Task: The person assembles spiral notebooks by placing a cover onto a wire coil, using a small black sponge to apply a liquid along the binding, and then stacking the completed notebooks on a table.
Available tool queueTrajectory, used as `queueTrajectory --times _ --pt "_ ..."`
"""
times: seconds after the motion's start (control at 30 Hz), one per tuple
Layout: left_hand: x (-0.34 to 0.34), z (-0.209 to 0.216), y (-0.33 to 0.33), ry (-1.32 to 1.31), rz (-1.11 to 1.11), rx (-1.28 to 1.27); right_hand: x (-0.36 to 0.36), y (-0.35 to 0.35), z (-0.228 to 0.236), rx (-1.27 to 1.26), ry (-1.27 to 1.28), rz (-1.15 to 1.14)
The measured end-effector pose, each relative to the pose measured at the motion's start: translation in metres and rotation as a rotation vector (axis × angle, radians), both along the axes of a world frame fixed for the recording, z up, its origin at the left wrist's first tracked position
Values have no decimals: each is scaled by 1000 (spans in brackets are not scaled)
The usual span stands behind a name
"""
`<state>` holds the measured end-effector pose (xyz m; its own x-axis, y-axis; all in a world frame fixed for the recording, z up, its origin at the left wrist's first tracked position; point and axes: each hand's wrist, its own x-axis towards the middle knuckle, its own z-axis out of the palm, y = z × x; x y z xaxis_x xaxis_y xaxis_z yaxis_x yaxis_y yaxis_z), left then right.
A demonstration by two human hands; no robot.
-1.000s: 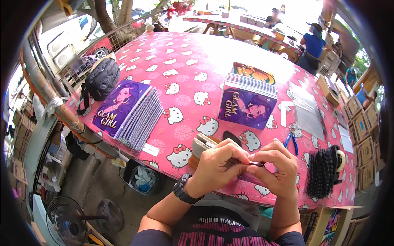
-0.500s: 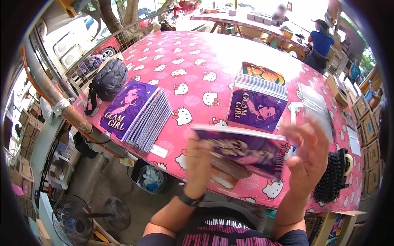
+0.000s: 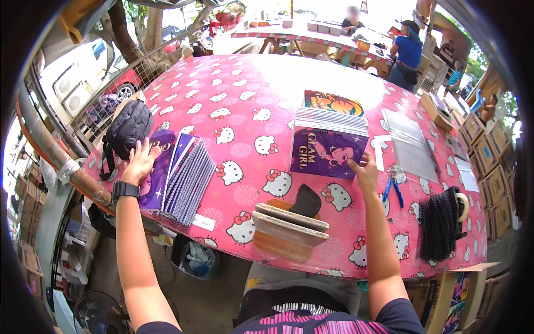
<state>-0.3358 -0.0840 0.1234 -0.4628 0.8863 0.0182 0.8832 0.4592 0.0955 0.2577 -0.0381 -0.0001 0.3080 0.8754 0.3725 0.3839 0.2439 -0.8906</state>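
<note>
My left hand (image 3: 140, 162) lies with fingers spread on the top of a leaning stack of purple spiral-bound notebooks (image 3: 189, 175) at the left. At the centre right sits another pile, with a purple illustrated notebook cover (image 3: 325, 153) facing up. My right hand (image 3: 365, 171) is at the right edge of that cover, thumb and fingers closed on it. Between the two piles, nearer me, stands a wooden jig (image 3: 292, 228) with ledges and a dark curved piece (image 3: 307, 200). Blue-handled pliers (image 3: 396, 192) lie right of my right hand.
A bundle of black spiral coils (image 3: 436, 225) lies at the right, and clear plastic sheets (image 3: 410, 145) behind it. A black bag (image 3: 130, 127) sits at the left edge of the pink patterned table (image 3: 245, 161). A bin (image 3: 197, 259) stands below. A person in blue (image 3: 408, 53) stands far right.
The notebook that was between my hands is gone from there, and my left hand has moved left onto the left stack. My right hand has moved away from me to the other pile.
</note>
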Motion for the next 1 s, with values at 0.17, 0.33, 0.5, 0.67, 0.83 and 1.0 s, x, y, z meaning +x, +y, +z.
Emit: queueTrajectory --times 0.17,0.33,0.5,0.67,0.83,1.0 --pt "72 63 -41 370 -76 543 15 -3 -2 54 -36 -143" --pt "213 69 -83 -381 -791 1128 35 -60 49 195 -108 -170" --pt "277 -9 -74 -1197 -677 964 -56 -154 99 309 187 57" --pt "255 -44 -83 -1575 -867 739 -69 -196 64 209 261 309" --pt "227 -64 -85 -1465 -755 656 -58 -202 53 45 -245 385" --pt "221 -78 -98 -1647 -661 714 -29 -183 57 42 -199 419"
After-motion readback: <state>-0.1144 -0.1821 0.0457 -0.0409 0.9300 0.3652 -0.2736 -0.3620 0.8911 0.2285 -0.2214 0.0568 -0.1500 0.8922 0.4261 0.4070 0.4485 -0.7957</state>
